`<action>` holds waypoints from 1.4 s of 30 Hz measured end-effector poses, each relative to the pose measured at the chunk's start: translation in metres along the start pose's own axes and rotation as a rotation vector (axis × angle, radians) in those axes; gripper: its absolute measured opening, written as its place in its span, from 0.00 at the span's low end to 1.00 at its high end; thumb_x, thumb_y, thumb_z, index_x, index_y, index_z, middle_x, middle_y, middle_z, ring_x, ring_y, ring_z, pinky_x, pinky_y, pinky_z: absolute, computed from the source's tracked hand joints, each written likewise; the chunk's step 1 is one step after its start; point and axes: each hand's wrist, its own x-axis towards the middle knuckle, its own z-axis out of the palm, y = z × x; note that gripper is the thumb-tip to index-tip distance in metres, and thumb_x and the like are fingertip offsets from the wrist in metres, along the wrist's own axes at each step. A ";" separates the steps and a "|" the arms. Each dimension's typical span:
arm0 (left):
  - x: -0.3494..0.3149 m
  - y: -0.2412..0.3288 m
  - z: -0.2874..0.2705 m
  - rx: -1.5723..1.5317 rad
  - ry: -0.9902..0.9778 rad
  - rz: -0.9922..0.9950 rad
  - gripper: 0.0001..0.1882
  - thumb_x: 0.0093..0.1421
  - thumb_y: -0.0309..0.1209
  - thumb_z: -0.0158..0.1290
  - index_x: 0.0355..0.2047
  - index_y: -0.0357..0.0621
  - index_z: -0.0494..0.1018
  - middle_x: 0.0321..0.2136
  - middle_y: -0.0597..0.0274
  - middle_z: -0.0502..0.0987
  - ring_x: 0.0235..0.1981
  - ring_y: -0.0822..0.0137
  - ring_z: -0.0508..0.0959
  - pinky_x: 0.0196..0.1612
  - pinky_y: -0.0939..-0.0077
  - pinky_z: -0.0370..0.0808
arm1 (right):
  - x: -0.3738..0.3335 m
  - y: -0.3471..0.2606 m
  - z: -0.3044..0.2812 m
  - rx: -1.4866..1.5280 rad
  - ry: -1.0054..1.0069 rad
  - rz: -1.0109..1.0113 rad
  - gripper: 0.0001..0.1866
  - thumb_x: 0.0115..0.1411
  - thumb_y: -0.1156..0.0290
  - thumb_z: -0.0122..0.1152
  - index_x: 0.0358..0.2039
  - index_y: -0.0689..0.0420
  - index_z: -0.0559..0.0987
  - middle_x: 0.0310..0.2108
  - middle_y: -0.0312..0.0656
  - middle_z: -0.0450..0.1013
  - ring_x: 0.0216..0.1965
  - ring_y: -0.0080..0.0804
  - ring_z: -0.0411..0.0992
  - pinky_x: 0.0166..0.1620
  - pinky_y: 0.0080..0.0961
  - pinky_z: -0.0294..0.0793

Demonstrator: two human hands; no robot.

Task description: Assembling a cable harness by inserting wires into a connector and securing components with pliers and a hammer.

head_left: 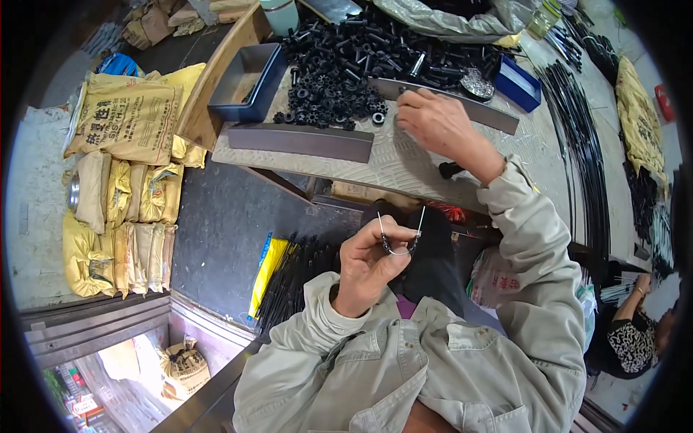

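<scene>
My left hand (369, 265) is closed in a pinch in front of my body. It holds a thin U-shaped metal wire (380, 222), both ends pointing up, with small black pieces threaded along its bend. My right hand (437, 121) reaches over the worktable, thumb and fingers pinched together at the grey metal strip (487, 115). What they hold, if anything, is too hidden to name. Beyond and left of that hand lies a heap of small black plastic parts (328, 86), some ring-shaped, some like short tubes. One black part (450, 170) lies beneath my right wrist.
Another metal strip (299, 142) edges the table's near left side. A dark blue tray (249, 83) stands left of the heap, a small blue box (517, 83) right of it. Long black rods (577, 151) lie farther right. Stacked yellow and brown sacks (130, 119) stand left; another person (635, 332) sits right.
</scene>
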 end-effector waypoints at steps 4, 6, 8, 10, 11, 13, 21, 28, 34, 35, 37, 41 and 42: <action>0.001 0.003 0.005 0.013 0.074 -0.064 0.14 0.49 0.32 0.54 0.31 0.32 0.70 0.24 0.61 0.67 0.26 0.73 0.62 0.30 0.81 0.57 | 0.012 0.000 0.012 0.061 0.021 0.052 0.05 0.50 0.68 0.57 0.26 0.54 0.74 0.30 0.33 0.68 0.33 0.31 0.69 0.33 0.27 0.70; 0.003 0.001 0.006 0.014 0.046 -0.069 0.14 0.48 0.32 0.54 0.31 0.32 0.71 0.23 0.61 0.68 0.25 0.73 0.62 0.30 0.81 0.57 | 0.021 -0.001 0.019 0.112 0.096 0.063 0.05 0.48 0.67 0.58 0.26 0.53 0.74 0.29 0.34 0.67 0.34 0.32 0.69 0.32 0.29 0.70; 0.004 0.002 0.008 0.016 0.036 -0.090 0.14 0.47 0.32 0.55 0.30 0.33 0.71 0.22 0.62 0.67 0.24 0.73 0.62 0.29 0.81 0.57 | 0.021 0.001 0.024 0.087 0.089 0.052 0.07 0.48 0.67 0.59 0.29 0.51 0.74 0.29 0.33 0.66 0.34 0.31 0.69 0.32 0.28 0.70; 0.003 0.002 0.005 0.007 0.045 -0.075 0.14 0.48 0.33 0.55 0.30 0.33 0.71 0.22 0.62 0.67 0.24 0.73 0.61 0.29 0.81 0.57 | 0.022 0.001 0.025 0.082 0.113 0.031 0.07 0.49 0.68 0.59 0.30 0.51 0.74 0.29 0.32 0.67 0.32 0.31 0.69 0.32 0.27 0.69; 0.002 0.001 0.004 -0.002 0.047 -0.062 0.14 0.48 0.33 0.55 0.30 0.33 0.71 0.22 0.62 0.67 0.24 0.73 0.61 0.28 0.81 0.57 | 0.023 0.000 0.027 0.086 0.112 0.030 0.07 0.49 0.68 0.59 0.30 0.51 0.74 0.29 0.32 0.67 0.32 0.31 0.69 0.32 0.27 0.69; 0.000 0.002 0.002 0.007 0.059 -0.050 0.14 0.48 0.34 0.55 0.30 0.33 0.71 0.22 0.62 0.67 0.24 0.73 0.61 0.28 0.81 0.56 | 0.025 -0.004 0.030 0.034 0.138 0.031 0.08 0.48 0.67 0.60 0.30 0.51 0.75 0.29 0.32 0.68 0.32 0.30 0.69 0.31 0.25 0.69; 0.006 -0.004 0.009 0.022 0.094 0.036 0.12 0.50 0.29 0.53 0.33 0.34 0.71 0.24 0.67 0.64 0.26 0.77 0.61 0.31 0.84 0.58 | 0.013 -0.023 -0.040 1.184 0.100 0.517 0.06 0.55 0.72 0.53 0.32 0.58 0.75 0.26 0.30 0.69 0.26 0.17 0.65 0.31 0.12 0.61; 0.035 -0.009 0.052 -0.137 0.143 0.018 0.15 0.51 0.20 0.54 0.41 0.37 0.69 0.33 0.70 0.69 0.31 0.81 0.65 0.37 0.89 0.62 | -0.033 -0.038 -0.136 1.399 -0.040 0.382 0.06 0.52 0.75 0.55 0.29 0.64 0.75 0.30 0.37 0.69 0.33 0.20 0.66 0.37 0.16 0.64; 0.040 -0.029 0.081 -0.166 0.094 -0.015 0.12 0.52 0.18 0.54 0.38 0.36 0.69 0.35 0.68 0.71 0.35 0.80 0.68 0.40 0.87 0.64 | -0.072 -0.022 -0.128 1.402 0.018 0.409 0.07 0.53 0.72 0.56 0.29 0.63 0.77 0.29 0.36 0.69 0.34 0.22 0.65 0.38 0.19 0.63; 0.040 -0.031 0.084 -0.168 0.081 -0.018 0.12 0.52 0.18 0.54 0.38 0.36 0.69 0.35 0.67 0.71 0.36 0.80 0.68 0.41 0.87 0.64 | -0.077 -0.020 -0.128 1.381 0.047 0.391 0.07 0.53 0.72 0.56 0.29 0.62 0.78 0.29 0.37 0.69 0.33 0.23 0.65 0.38 0.21 0.63; 0.041 -0.034 0.091 -0.160 0.078 -0.011 0.12 0.52 0.18 0.54 0.38 0.36 0.69 0.36 0.67 0.71 0.36 0.80 0.68 0.40 0.87 0.64 | -0.085 -0.013 -0.129 1.339 0.082 0.348 0.08 0.52 0.71 0.58 0.28 0.63 0.78 0.28 0.37 0.69 0.33 0.24 0.65 0.38 0.22 0.63; 0.043 -0.039 0.100 -0.104 0.097 -0.013 0.11 0.52 0.19 0.54 0.37 0.37 0.69 0.36 0.66 0.71 0.36 0.80 0.68 0.40 0.87 0.64 | -0.095 -0.002 -0.126 1.287 0.103 0.276 0.10 0.50 0.68 0.62 0.27 0.63 0.79 0.25 0.37 0.69 0.34 0.27 0.65 0.40 0.24 0.62; 0.043 -0.041 0.102 -0.104 0.094 -0.014 0.11 0.52 0.19 0.54 0.37 0.37 0.69 0.36 0.66 0.71 0.36 0.80 0.68 0.40 0.87 0.64 | -0.097 0.000 -0.125 1.285 0.106 0.277 0.10 0.50 0.68 0.62 0.27 0.63 0.79 0.25 0.37 0.69 0.34 0.27 0.65 0.40 0.24 0.62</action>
